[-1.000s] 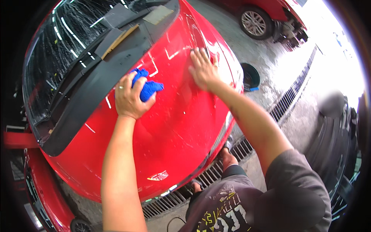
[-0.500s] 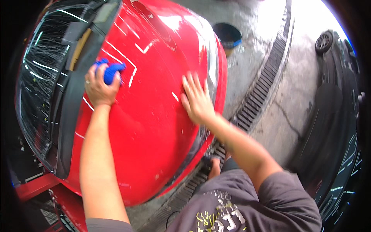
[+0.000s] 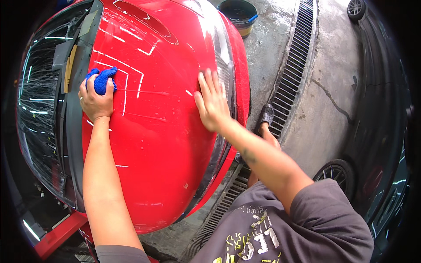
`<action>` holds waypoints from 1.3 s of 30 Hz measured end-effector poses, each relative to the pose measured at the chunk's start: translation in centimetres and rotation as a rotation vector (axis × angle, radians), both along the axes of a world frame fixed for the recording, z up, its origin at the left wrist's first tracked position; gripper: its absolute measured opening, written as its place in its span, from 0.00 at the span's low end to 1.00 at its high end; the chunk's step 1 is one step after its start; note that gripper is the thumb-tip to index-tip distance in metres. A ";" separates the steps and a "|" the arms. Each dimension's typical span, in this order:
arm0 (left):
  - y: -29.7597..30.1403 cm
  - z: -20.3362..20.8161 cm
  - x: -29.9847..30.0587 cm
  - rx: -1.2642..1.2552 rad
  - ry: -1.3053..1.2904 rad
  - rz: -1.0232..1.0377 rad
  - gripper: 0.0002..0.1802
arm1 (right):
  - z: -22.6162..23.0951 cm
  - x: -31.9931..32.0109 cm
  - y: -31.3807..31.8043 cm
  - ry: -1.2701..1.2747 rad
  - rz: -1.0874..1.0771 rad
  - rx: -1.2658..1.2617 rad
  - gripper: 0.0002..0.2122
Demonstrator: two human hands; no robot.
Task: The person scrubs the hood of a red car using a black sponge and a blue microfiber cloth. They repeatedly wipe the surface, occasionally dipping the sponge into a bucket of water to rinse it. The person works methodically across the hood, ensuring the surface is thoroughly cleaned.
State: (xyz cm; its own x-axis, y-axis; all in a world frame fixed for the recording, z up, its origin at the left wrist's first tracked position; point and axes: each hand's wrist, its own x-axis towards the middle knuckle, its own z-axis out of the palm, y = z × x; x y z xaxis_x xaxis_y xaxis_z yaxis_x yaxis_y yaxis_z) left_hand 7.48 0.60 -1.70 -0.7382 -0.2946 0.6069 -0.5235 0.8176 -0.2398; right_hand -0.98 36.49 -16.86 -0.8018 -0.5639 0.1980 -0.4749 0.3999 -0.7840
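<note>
Your left hand (image 3: 96, 101), fingers closed around the blue cloth (image 3: 101, 79), has travelled up the red bonnet (image 3: 162, 131) to its edge beside the windscreen (image 3: 37, 101), indicating wiping has reached there, while your right hand (image 3: 212, 103) stays spread flat near the headlight (image 3: 224, 74).

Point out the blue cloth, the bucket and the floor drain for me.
blue cloth (image 3: 101, 80), head view, on its bunched middle above the left hand's fingers.
bucket (image 3: 239, 15), head view, on its near rim beyond the hood.
floor drain (image 3: 294, 74), head view, on the grating right of the car.
</note>
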 end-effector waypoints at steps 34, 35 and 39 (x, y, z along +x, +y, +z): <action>0.4 0.2 0.1 0.015 0.028 -0.068 0.28 | -0.4 -1.3 -0.9 0.057 0.043 0.032 0.33; 0.2 0.3 0.7 0.006 0.028 -0.064 0.28 | -0.8 3.2 0.5 0.086 0.063 0.009 0.34; 0.2 0.5 1.4 0.007 0.022 -0.028 0.28 | 0.6 10.6 5.8 -0.007 0.349 0.270 0.38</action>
State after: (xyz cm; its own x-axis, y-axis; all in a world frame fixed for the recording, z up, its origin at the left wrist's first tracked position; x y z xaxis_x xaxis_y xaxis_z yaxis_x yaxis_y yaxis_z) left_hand 8.89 0.76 -1.22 -0.7329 -0.2783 0.6208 -0.5052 0.8338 -0.2227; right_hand 9.59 42.25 -16.28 -0.5553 -0.8317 0.0015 -0.6126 0.4078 -0.6771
